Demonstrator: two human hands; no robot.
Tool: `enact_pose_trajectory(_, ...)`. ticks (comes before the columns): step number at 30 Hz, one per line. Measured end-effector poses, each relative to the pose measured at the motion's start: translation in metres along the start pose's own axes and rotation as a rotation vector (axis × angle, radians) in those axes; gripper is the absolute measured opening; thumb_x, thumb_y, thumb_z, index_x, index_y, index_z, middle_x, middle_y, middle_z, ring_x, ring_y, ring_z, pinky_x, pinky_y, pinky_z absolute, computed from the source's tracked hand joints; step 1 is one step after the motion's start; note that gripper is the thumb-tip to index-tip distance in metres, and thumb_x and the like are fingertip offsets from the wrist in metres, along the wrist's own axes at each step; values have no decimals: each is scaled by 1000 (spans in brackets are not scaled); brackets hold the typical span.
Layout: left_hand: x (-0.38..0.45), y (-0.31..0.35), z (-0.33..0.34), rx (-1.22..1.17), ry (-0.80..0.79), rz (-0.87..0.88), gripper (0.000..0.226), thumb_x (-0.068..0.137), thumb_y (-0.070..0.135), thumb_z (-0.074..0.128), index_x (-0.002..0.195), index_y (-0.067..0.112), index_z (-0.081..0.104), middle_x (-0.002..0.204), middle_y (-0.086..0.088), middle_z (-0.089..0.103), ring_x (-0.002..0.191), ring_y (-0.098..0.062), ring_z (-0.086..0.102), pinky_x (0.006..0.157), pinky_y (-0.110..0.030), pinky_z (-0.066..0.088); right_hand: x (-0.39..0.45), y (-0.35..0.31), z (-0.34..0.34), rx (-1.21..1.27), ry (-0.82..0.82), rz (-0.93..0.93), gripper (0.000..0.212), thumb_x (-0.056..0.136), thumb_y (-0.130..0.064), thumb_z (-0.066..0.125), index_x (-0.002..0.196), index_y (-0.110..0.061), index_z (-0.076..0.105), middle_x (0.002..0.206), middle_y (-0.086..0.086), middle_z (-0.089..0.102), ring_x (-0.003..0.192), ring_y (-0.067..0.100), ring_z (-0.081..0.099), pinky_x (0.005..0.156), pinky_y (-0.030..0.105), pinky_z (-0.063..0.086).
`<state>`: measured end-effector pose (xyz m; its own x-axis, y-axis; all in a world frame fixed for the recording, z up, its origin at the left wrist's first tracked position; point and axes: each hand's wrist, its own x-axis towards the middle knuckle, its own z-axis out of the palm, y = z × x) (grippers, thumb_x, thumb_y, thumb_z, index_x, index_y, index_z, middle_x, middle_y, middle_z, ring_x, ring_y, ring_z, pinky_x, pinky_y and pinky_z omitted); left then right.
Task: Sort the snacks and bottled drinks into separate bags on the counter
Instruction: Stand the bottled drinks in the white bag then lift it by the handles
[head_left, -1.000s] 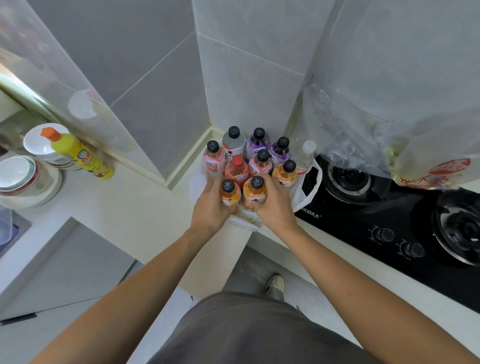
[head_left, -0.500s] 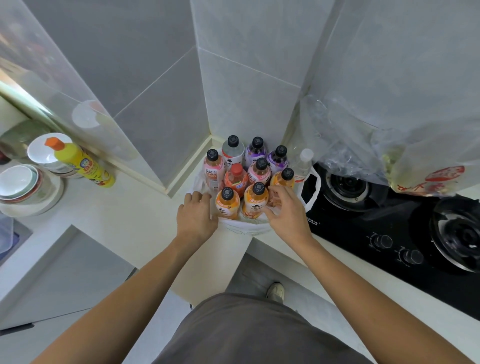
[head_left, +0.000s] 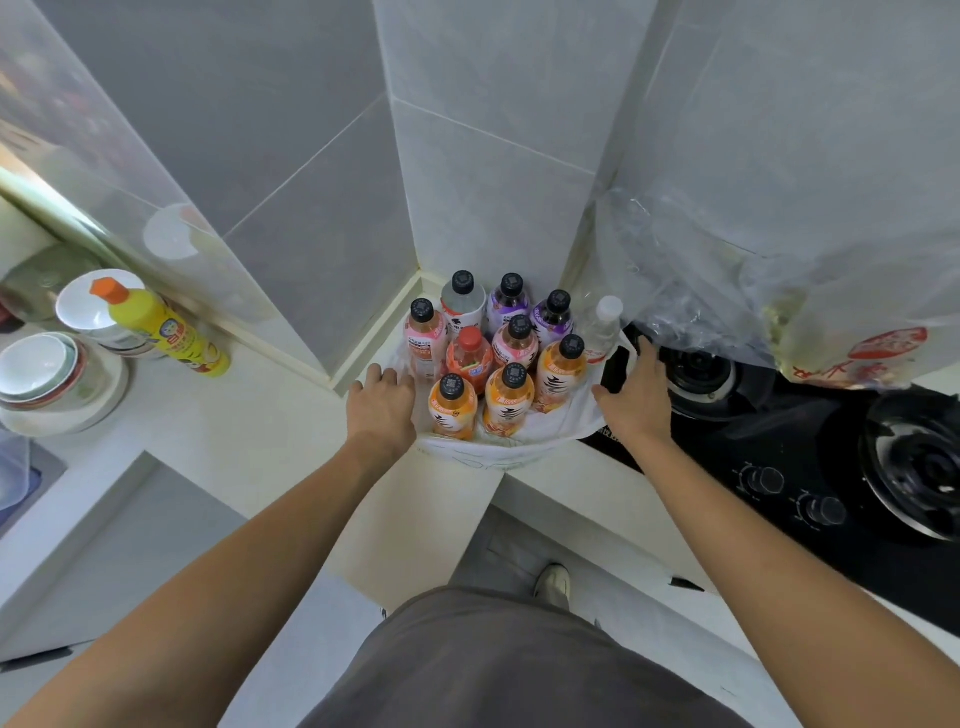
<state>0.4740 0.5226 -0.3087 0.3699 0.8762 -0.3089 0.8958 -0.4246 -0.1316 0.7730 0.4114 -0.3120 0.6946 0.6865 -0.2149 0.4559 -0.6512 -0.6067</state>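
Head view, frame centre: upright plastic drink bottles, orange, pink, purple and clear, mostly black-capped, stand packed on a crumpled white plastic bag in the counter corner. The left hand grips the bag's left edge with curled fingers; the right hand grasps its right handle beside the glossy black stove.

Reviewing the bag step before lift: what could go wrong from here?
1. The bottles stand packed upright on the flattened white bag; pulling its sides up may topple them.
2. The right hand grips the handle at the stove edge, so the bag could snag there.
3. The left hand rests at the bag's rim; uneven lifting may tilt the load.
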Motion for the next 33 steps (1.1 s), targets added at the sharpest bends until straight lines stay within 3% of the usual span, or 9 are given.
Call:
enact_pose_trajectory(3,1,-5,0,12,18,-6,44,89,11,60,132,16,55,114,-4,69,115,-29,50,90,-38,43,9,-4,-3,176,-19,144,70,88,-18,76,149,-10,43,129,15,66,119,33,64,95,41,52)
enact_pose_trajectory(5,0,-11,-2,-13,65,-14,28,94,17,57,121,18,63,103,-3,72,110,-29,53,88,-39,41,13,-8,-7,253,-14,205,30,90,-16,73,115,-1,67,97,11,72,96,30,69,81,37,51)
enact_pose_trajectory(7,1,-15,-5,-123,172,-43,19,98,27,53,102,17,68,87,-6,70,103,-32,55,84,-41,39,14,-11,-11,378,-8,225,23,93,-16,68,93,8,69,73,10,66,70,23,65,73,36,47)
enact_pose_trajectory(11,2,-20,-26,-629,328,-219,25,97,30,50,79,13,52,72,-7,54,89,-33,48,82,-43,36,12,-32,-30,621,9,204,17,97,-16,61,94,0,67,64,7,52,50,11,51,65,30,43)
enact_pose_trajectory(13,2,-20,-47,-935,380,-292,32,92,32,48,77,6,60,71,-9,57,82,-32,51,77,-42,41,13,-46,-41,698,23,152,15,99,-16,58,95,-4,66,62,5,47,47,10,47,60,28,41)
enact_pose_trajectory(18,1,-7,-107,-1660,374,-269,34,98,13,54,64,9,57,48,7,55,61,-14,56,64,-22,44,10,-84,-61,809,-2,18,21,102,-14,56,84,-10,66,57,1,40,49,11,37,51,22,40)
enact_pose_trajectory(23,18,-11,-124,-1626,205,-192,33,100,24,62,73,6,58,42,0,42,50,-19,42,71,-33,44,8,-95,-58,759,-66,-5,20,103,-12,53,90,-9,69,55,-2,44,48,14,38,50,26,37)
enact_pose_trajectory(28,22,-13,-152,-1664,272,-176,22,107,17,49,104,4,67,58,2,59,44,-13,41,50,-24,37,22,-109,-65,817,-66,37,24,106,-13,48,94,-6,68,52,-2,41,47,14,33,49,28,31)
enact_pose_trajectory(33,5,5,-175,-1573,318,-19,24,108,18,46,94,11,65,57,0,52,47,-11,41,47,-21,34,19,-125,-82,911,2,11,24,102,-7,48,86,-6,65,54,-2,38,48,13,31,49,28,27)
